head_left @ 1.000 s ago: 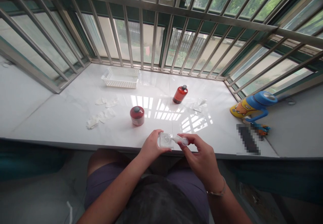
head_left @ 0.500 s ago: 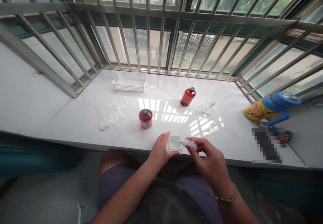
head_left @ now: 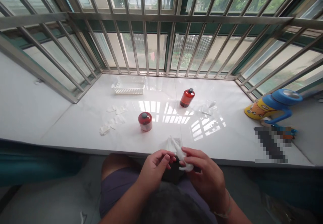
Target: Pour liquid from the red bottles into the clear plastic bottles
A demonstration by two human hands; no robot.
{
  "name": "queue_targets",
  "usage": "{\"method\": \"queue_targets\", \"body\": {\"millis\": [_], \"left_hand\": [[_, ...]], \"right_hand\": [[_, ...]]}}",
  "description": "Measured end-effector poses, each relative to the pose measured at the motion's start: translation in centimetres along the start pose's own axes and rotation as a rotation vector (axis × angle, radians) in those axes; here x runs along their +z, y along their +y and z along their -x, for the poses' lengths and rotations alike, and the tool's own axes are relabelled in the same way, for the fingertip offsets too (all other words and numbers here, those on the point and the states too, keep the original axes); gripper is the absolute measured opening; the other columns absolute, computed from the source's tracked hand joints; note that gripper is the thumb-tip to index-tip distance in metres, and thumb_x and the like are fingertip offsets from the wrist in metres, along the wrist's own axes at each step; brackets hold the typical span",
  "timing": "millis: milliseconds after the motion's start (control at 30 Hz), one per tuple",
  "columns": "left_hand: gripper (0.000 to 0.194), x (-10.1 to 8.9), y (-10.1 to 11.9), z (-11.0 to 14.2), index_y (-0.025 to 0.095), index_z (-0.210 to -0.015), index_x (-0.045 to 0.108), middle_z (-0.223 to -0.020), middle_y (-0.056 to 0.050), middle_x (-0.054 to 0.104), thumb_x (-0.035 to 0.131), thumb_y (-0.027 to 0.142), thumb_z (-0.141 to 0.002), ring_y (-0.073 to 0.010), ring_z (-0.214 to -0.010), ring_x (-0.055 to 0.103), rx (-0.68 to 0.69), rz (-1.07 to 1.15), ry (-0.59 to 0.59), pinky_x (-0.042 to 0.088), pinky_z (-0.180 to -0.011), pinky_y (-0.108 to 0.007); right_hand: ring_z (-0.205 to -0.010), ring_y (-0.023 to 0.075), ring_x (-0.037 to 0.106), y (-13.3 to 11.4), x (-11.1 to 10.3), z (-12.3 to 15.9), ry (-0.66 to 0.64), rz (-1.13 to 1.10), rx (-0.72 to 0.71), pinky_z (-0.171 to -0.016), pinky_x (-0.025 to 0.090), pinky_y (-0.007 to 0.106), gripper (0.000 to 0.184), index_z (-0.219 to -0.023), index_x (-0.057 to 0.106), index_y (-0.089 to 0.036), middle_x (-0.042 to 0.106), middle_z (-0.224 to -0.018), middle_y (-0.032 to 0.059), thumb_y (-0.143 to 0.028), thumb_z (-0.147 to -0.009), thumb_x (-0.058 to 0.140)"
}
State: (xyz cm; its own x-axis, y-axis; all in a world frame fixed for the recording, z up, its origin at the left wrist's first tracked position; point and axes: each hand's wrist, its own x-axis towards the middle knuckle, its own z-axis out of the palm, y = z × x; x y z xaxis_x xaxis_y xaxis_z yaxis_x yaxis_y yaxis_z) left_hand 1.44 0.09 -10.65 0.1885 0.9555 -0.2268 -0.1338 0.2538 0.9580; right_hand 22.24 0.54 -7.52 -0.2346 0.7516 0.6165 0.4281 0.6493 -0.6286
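Observation:
My right hand (head_left: 208, 170) grips a translucent white plastic piece (head_left: 181, 154) with a slim tapered end pointing up and left; its exact kind is unclear. Close by on its left, my left hand (head_left: 156, 166) has loosely curled fingers and seems to hold nothing. Just beyond both hands, a small clear square holder (head_left: 168, 144) lies by the counter's front edge, partly covered by the piece. A red bottle with a dark cap (head_left: 145, 122) stands beyond my left hand. Another red bottle (head_left: 187, 98) is farther back, leaning in the view.
A white perforated basket (head_left: 129, 91) sits at the back left of the white counter (head_left: 83, 126). Crumpled white pieces (head_left: 111, 124) lie left. Right are a clear plastic item (head_left: 209, 107), a blue and yellow flask (head_left: 264, 107) and a blurred dark object (head_left: 271, 145). Metal bars (head_left: 161, 18) line the window.
My left hand has let go of the clear square holder and drawn back toward me. My right hand has lowered the white piece toward me and turned its slim end upward.

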Motion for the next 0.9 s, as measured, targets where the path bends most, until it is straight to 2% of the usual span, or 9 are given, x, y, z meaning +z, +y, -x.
{"method": "queue_targets", "body": {"millis": [133, 233, 333, 467, 600, 667, 733, 833, 900], "left_hand": [[0.050, 1.3, 1.4, 0.9, 0.017, -0.100, 0.076, -0.079, -0.004, 0.067, 0.079, 0.065, -0.086, -0.0146, -0.069, 0.059, -0.147, 0.438, -0.025, 0.051, -0.071, -0.028], [0.044, 1.3, 2.1, 1.3, 0.019, -0.100, 0.076, -0.084, -0.005, 0.069, 0.084, 0.059, -0.084, -0.0145, -0.071, 0.060, -0.183, 0.493, 0.049, 0.052, -0.070, -0.027], [0.046, -0.7, 2.3, 0.9, 0.021, -0.102, 0.076, -0.092, -0.008, 0.074, 0.084, 0.061, -0.082, -0.0185, -0.078, 0.066, -0.143, 0.423, 0.149, 0.056, -0.074, -0.031], [0.053, -7.4, 2.5, -0.7, 0.022, -0.115, 0.074, -0.106, -0.008, 0.076, 0.074, 0.066, -0.087, -0.0215, -0.089, 0.069, 0.036, -0.019, 0.437, 0.057, -0.085, -0.035], [0.045, -16.0, 3.3, -2.5, 0.022, -0.115, 0.073, -0.113, -0.011, 0.074, 0.064, 0.060, -0.093, -0.0321, -0.103, 0.067, 0.163, -0.950, 0.741, 0.055, -0.094, -0.045], [0.042, -19.6, 3.6, -3.3, 0.020, -0.118, 0.073, -0.121, -0.016, 0.072, 0.052, 0.050, -0.099, -0.0375, -0.114, 0.062, 0.187, -1.340, 0.779, 0.050, -0.102, -0.050], [0.041, -22.2, 3.5, -4.0, 0.020, -0.123, 0.072, -0.125, -0.017, 0.070, 0.047, 0.043, -0.101, -0.0387, -0.115, 0.060, 0.093, -1.547, 0.780, 0.050, -0.098, -0.050], [0.040, -25.0, 3.0, -5.2, 0.020, -0.126, 0.072, -0.125, -0.018, 0.070, 0.049, 0.038, -0.098, -0.0399, -0.116, 0.059, -0.035, -1.644, 0.734, 0.050, -0.095, -0.049], [0.043, -25.9, 2.7, -6.0, 0.016, -0.126, 0.070, -0.124, -0.020, 0.070, 0.054, 0.039, -0.094, -0.0409, -0.119, 0.059, -0.031, -1.646, 0.691, 0.050, -0.101, -0.051]], "right_hand": [[-0.123, 0.0274, 0.074, -0.6, 2.3, 0.3, -0.085, -0.012, -0.153, -0.098, 0.067, 0.046, 0.048, -0.138, 0.064, -0.031, 0.076, -0.133, 0.0091, -0.007, -0.096, 0.065], [-0.130, 0.0277, 0.070, -0.7, 3.4, 0.2, -0.107, 0.025, -0.189, -0.104, 0.064, 0.050, 0.048, -0.142, 0.060, -0.030, 0.075, -0.137, 0.0088, -0.008, -0.099, 0.061], [-0.136, 0.0273, 0.066, -0.2, 3.7, 0.1, -0.151, 0.099, -0.202, -0.109, 0.061, 0.050, 0.052, -0.146, 0.056, -0.030, 0.072, -0.142, 0.0082, -0.009, -0.099, 0.064], [-0.138, 0.0306, 0.063, 1.8, 3.3, 0.1, -0.135, 0.207, -0.102, -0.112, 0.058, 0.054, 0.056, -0.147, 0.054, -0.031, 0.067, -0.148, 0.0104, -0.019, -0.096, 0.074], [-0.146, 0.0388, 0.054, 5.2, 3.0, 0.6, -0.191, 0.297, 0.103, -0.116, 0.052, 0.063, 0.072, -0.157, 0.046, -0.030, 0.051, -0.162, 0.0167, -0.038, -0.093, 0.080], [-0.149, 0.0398, 0.051, 6.9, 3.2, 1.1, -0.241, 0.293, 0.159, -0.118, 0.050, 0.064, 0.084, -0.162, 0.038, -0.029, 0.048, -0.164, 0.0179, -0.039, -0.091, 0.081], [-0.147, 0.0384, 0.054, 8.2, 3.4, 1.6, -0.272, 0.261, 0.191, -0.119, 0.051, 0.062, 0.087, -0.164, 0.034, -0.028, 0.052, -0.160, 0.0178, -0.034, -0.091, 0.080], [-0.138, 0.0354, 0.062, 9.1, 4.0, 2.3, -0.279, 0.209, 0.276, -0.116, 0.054, 0.057, 0.082, -0.162, 0.037, -0.028, 0.062, -0.148, 0.0151, -0.030, -0.090, 0.078], [-0.135, 0.0341, 0.064, 9.2, 4.3, 2.4, -0.272, 0.188, 0.347, -0.114, 0.056, 0.054, 0.080, -0.159, 0.040, -0.028, 0.064, -0.144, 0.0134, -0.031, -0.089, 0.079]]}}
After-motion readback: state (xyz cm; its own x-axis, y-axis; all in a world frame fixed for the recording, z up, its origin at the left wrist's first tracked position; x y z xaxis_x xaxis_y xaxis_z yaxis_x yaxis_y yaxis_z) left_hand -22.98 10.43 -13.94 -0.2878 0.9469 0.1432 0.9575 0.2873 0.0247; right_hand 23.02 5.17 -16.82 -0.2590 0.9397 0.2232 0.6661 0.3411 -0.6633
